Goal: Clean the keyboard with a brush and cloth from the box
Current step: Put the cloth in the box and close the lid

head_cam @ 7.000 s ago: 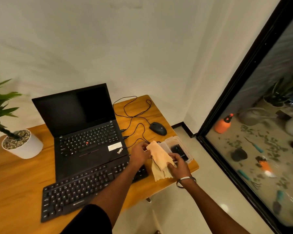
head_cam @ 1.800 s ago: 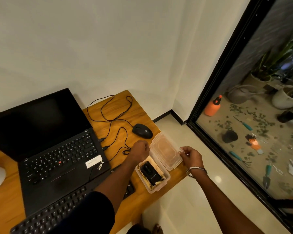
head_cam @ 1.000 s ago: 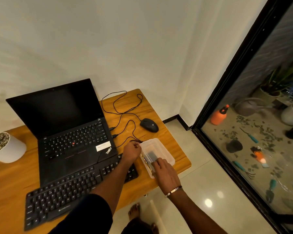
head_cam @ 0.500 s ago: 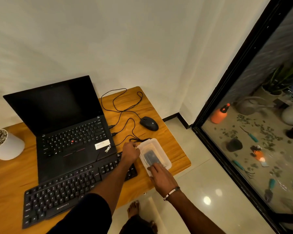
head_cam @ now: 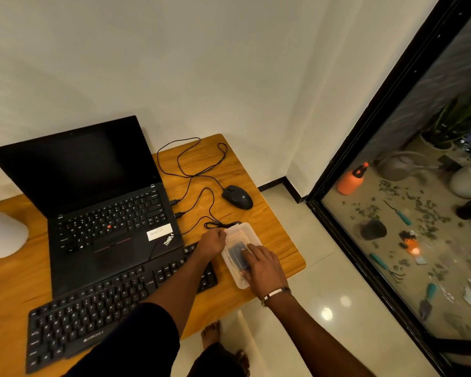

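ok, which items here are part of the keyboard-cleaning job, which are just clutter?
Job:
- keyboard
- clear box, lid on, dark item inside
- left hand at box edge
- right hand pressing lid

Clutter:
- laptop
- mouse
- cables
- white plant pot

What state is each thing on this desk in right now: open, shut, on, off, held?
Plastic box: lid on, dark item visible through it.
Right hand: fingers flat, pressing on the lid.
Left hand: holds the box's left edge.
Laptop: lid open, screen dark.
Keyboard: flat on the desk, untouched.
Mouse: idle, cable loose across the desk.
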